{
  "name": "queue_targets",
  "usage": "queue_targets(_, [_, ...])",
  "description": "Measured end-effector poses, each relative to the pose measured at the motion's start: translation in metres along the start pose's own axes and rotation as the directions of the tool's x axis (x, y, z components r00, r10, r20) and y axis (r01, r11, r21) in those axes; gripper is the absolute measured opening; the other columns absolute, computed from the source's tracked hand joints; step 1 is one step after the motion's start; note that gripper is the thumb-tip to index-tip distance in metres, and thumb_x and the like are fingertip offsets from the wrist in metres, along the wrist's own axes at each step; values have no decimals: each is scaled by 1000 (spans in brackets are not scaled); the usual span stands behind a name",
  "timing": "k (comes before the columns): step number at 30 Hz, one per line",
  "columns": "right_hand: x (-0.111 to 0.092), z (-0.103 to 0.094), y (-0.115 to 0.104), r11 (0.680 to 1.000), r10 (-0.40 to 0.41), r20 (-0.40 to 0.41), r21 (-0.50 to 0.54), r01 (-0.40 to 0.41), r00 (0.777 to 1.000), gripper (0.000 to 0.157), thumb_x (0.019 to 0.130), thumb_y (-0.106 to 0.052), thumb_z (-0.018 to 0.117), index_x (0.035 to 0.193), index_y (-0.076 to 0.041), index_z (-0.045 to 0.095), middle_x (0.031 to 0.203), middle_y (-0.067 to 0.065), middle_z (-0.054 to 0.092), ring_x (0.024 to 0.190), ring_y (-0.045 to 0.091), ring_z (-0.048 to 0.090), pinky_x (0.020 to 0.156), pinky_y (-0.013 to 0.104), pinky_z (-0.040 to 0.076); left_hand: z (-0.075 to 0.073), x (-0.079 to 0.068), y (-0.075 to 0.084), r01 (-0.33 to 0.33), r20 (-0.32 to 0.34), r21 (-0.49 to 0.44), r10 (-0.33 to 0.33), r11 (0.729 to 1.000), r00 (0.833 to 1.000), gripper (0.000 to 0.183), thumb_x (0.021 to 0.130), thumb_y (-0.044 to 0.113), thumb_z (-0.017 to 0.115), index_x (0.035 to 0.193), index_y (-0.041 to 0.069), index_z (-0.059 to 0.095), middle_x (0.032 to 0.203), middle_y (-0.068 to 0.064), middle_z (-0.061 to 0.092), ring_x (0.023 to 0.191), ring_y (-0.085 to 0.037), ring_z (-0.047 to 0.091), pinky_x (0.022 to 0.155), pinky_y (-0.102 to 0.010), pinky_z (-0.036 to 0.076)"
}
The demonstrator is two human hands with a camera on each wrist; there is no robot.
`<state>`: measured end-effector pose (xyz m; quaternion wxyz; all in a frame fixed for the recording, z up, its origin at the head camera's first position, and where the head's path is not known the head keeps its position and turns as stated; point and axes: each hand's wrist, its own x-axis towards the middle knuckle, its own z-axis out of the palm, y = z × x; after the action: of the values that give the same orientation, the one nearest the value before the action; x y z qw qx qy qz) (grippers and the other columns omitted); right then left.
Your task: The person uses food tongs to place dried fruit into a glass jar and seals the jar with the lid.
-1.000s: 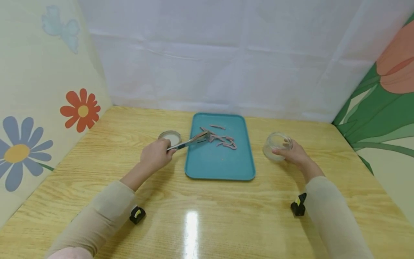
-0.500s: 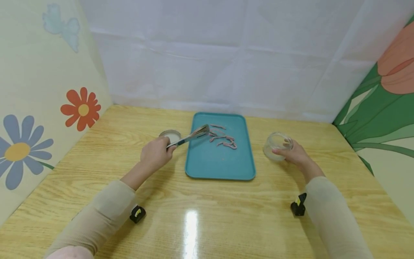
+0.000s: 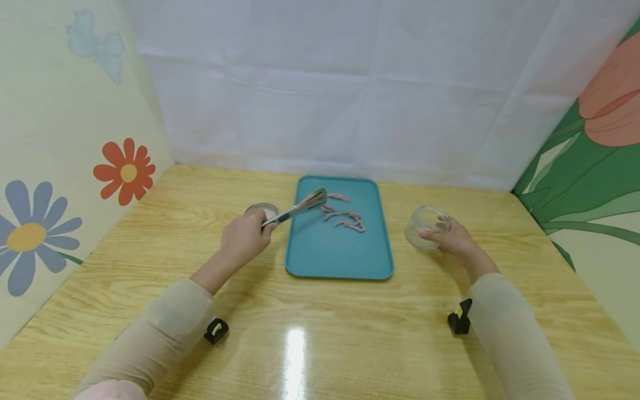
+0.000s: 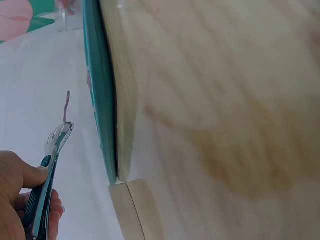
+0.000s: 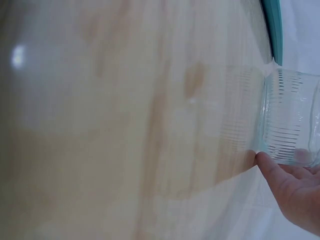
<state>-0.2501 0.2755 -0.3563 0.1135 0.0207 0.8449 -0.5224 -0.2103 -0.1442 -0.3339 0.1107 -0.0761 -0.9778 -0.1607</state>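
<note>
My left hand (image 3: 244, 239) grips metal tongs (image 3: 302, 205) with dark handle parts, reaching over the left side of a blue-green tray (image 3: 340, 261). A thin pinkish strip, like a shred of meat (image 4: 67, 106), sticks out from the tong tips in the left wrist view, above the tray. Several similar strips (image 3: 351, 215) lie on the tray's middle. Right of the tray, my right hand (image 3: 459, 241) holds a clear glass jar (image 3: 418, 235) by its side. The right wrist view shows the ribbed jar (image 5: 285, 112) standing upright on the table.
A shallow round dish or lid (image 3: 267, 209) with a white inside sits left of the tray, partly hidden by my left hand. A white cloth (image 3: 310, 100) hangs behind the wooden table (image 3: 340, 316). Flower-printed panels (image 3: 45, 139) stand at both sides.
The tongs have risen off the pile of strips, their tips moving up and slightly away from it, with one strip lifted in them. The right hand and jar stay in place.
</note>
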Motion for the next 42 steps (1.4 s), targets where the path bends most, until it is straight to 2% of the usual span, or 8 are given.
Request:
queue_targets(11, [-1,0,-1,1000,20,-3,8,-20,1000,99,73,-36,67,136,2,1,138,23,9,121,38,21,91,45,28,-2,11,16,-25,-55,-23,23,999,998,22,86,28,53,75,9,55,66,-2,50,51,-17,44,41,-29,34])
queue_targets(19, [0,1,-2,1000,20,-9,-2,-20,1000,99,73,-35,68,136,2,2,137,24,11,120,38,23,90,45,29,-3,16,34,-102,-125,26,105,994,987,27,84,29,55,69,7,52,62,-3,46,47,-17,43,43,-30,35])
queue_targets(27, [1,0,0,1000,21,-18,0,-21,1000,99,72,-36,68,136,2,3,137,24,12,120,37,23,90,44,29,2,24,51,-124,-95,-43,119,991,988,26,86,29,53,71,7,51,67,-5,47,51,-18,42,44,-29,34])
queue_targets(38, [2,0,0,1000,21,-26,-6,-21,999,96,73,-34,68,136,1,4,137,23,12,121,37,22,90,44,30,9,30,80,-166,-81,-31,163,986,983,22,86,30,53,80,8,56,75,-2,51,55,-15,45,44,-28,36])
queue_targets(42, [1,0,0,1000,22,-26,-17,-23,999,98,72,-35,68,136,1,4,137,23,13,121,37,21,90,44,29,14,29,91,-177,-71,-21,175,984,982,22,86,30,52,77,10,54,74,-2,50,52,-14,43,42,-27,35])
